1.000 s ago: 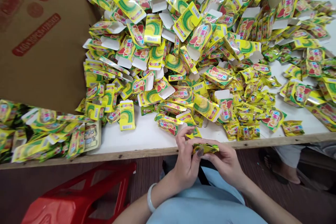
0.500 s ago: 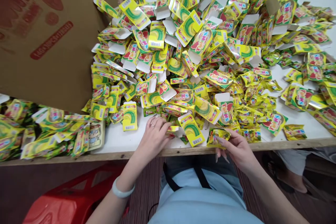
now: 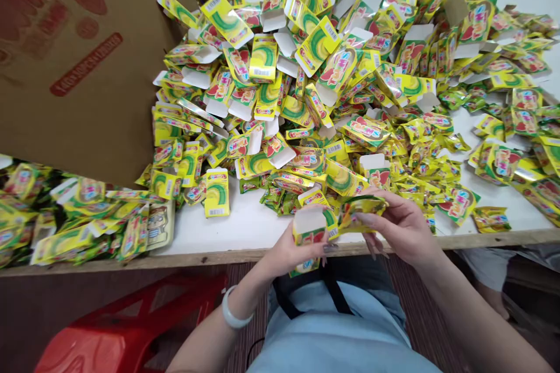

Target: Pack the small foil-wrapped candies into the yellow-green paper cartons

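Note:
My left hand (image 3: 286, 253) is closed around a small candy box (image 3: 310, 227), its white flap raised at the top, just over the table's front edge. Beside it, my right hand (image 3: 405, 227) pinches a shiny yellow-green candy packet (image 3: 359, 213) between thumb and fingers. The packet is close to the box's right side. Another yellow box (image 3: 330, 224) lies partly hidden behind both hands. Small green packets (image 3: 280, 201) lie on the table behind my left hand. A big heap of open-flapped candy boxes (image 3: 266, 58) rises beyond.
A large brown carton (image 3: 87, 70) leans over the left side of the white table (image 3: 196, 233). More boxes (image 3: 87, 215) lie at left by a tray with a cartoon picture (image 3: 160, 226). A red stool (image 3: 109, 326) stands below. Part of another person shows at lower right.
My left hand has picked up a candy box and moved right, toward the packet. My right hand has lifted slightly and shifted left with the packet.

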`<action>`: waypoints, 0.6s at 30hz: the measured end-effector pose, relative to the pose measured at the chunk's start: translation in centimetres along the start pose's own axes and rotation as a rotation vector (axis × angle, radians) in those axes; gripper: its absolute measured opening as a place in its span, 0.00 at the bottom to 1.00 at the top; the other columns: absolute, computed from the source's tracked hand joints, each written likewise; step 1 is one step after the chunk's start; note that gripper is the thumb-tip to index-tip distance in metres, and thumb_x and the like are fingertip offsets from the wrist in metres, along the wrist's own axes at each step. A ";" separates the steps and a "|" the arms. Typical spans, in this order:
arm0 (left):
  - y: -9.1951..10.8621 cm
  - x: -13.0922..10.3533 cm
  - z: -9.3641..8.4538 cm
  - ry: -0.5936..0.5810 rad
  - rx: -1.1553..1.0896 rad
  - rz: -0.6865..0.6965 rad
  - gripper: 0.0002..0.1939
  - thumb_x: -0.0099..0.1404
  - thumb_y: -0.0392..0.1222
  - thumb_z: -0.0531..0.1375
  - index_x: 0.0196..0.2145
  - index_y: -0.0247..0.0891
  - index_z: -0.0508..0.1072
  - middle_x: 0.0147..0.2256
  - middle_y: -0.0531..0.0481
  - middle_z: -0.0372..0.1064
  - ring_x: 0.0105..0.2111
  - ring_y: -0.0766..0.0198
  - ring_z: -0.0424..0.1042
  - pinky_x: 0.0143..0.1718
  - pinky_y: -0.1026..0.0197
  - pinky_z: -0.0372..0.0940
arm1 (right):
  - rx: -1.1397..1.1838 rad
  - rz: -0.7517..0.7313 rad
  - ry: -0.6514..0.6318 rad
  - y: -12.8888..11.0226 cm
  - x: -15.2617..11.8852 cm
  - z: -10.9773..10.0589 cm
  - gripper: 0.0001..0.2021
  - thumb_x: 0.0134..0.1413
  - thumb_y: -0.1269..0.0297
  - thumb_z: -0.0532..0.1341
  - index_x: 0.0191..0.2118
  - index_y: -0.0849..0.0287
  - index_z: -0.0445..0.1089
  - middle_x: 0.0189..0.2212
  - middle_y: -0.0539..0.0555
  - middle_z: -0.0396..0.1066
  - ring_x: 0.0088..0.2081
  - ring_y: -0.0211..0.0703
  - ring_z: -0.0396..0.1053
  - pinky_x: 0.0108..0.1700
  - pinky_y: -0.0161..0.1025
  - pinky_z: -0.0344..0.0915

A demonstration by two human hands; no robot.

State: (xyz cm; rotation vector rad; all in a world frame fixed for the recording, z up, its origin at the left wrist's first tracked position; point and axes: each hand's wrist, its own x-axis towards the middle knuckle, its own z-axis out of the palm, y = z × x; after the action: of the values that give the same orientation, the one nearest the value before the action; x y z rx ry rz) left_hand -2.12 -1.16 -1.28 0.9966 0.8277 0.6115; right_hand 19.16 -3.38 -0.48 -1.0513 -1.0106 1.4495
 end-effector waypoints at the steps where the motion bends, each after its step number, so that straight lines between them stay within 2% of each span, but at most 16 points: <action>1: 0.2 0.0 0.5 -0.024 0.048 0.011 0.32 0.49 0.53 0.73 0.48 0.36 0.71 0.32 0.51 0.69 0.32 0.63 0.69 0.37 0.61 0.66 | -0.080 -0.089 -0.039 -0.7 0.3 0.4 0.09 0.56 0.62 0.68 0.42 0.56 0.74 0.32 0.51 0.74 0.18 0.31 0.64 0.17 0.30 0.63; 4: 0.7 -0.5 1.0 -0.083 0.147 0.025 0.34 0.54 0.52 0.72 0.54 0.38 0.67 0.36 0.49 0.70 0.35 0.60 0.70 0.40 0.59 0.67 | -0.398 -0.354 -0.209 -2.3 0.9 1.1 0.07 0.61 0.69 0.62 0.45 0.56 0.73 0.38 0.55 0.75 0.33 0.38 0.73 0.31 0.33 0.71; 6: 0.9 -0.8 0.9 -0.103 0.189 0.024 0.39 0.56 0.50 0.70 0.60 0.39 0.61 0.37 0.49 0.70 0.36 0.60 0.71 0.41 0.58 0.68 | -0.608 -0.441 -0.323 -2.9 1.1 1.2 0.09 0.62 0.73 0.59 0.45 0.57 0.73 0.39 0.56 0.75 0.40 0.41 0.73 0.40 0.36 0.72; 9: 0.7 -0.9 0.8 -0.130 0.252 0.013 0.45 0.58 0.45 0.69 0.66 0.41 0.50 0.41 0.47 0.71 0.39 0.58 0.73 0.45 0.55 0.69 | -0.845 -0.396 -0.448 -3.7 1.0 1.3 0.14 0.61 0.78 0.55 0.46 0.56 0.73 0.38 0.55 0.73 0.39 0.40 0.73 0.40 0.36 0.71; 11: 0.5 -0.7 0.9 -0.125 0.321 0.022 0.45 0.59 0.42 0.68 0.67 0.41 0.49 0.49 0.42 0.70 0.48 0.54 0.73 0.52 0.51 0.67 | -0.961 -0.335 -0.517 -4.5 0.9 1.6 0.16 0.59 0.80 0.55 0.45 0.56 0.74 0.39 0.55 0.73 0.38 0.40 0.73 0.39 0.35 0.71; 14: 0.4 -0.6 1.3 -0.136 0.364 0.056 0.45 0.60 0.40 0.67 0.68 0.41 0.48 0.58 0.39 0.64 0.57 0.50 0.67 0.59 0.49 0.63 | -1.013 -0.287 -0.631 -5.5 0.9 1.6 0.13 0.60 0.78 0.56 0.44 0.57 0.74 0.42 0.55 0.73 0.40 0.42 0.74 0.41 0.36 0.71; 16: 0.6 -0.7 1.4 -0.149 0.344 0.040 0.45 0.61 0.40 0.66 0.69 0.41 0.46 0.55 0.40 0.67 0.53 0.51 0.70 0.56 0.50 0.66 | -0.970 -0.281 -0.644 -5.6 0.9 1.3 0.10 0.62 0.75 0.58 0.45 0.57 0.72 0.42 0.55 0.73 0.42 0.42 0.73 0.43 0.37 0.71; 18: 0.7 -1.0 1.2 -0.160 0.335 -0.013 0.46 0.62 0.39 0.65 0.69 0.42 0.44 0.48 0.42 0.71 0.44 0.55 0.74 0.48 0.53 0.70 | -0.936 -0.311 -0.582 -5.2 0.7 0.7 0.08 0.64 0.73 0.56 0.44 0.58 0.71 0.40 0.55 0.73 0.40 0.40 0.73 0.41 0.35 0.71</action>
State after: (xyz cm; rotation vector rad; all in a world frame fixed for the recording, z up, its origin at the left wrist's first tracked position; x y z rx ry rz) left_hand -1.68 -2.19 0.01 1.3253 0.8086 0.3812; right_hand 19.71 -2.16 4.64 -1.0232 -2.2975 1.0140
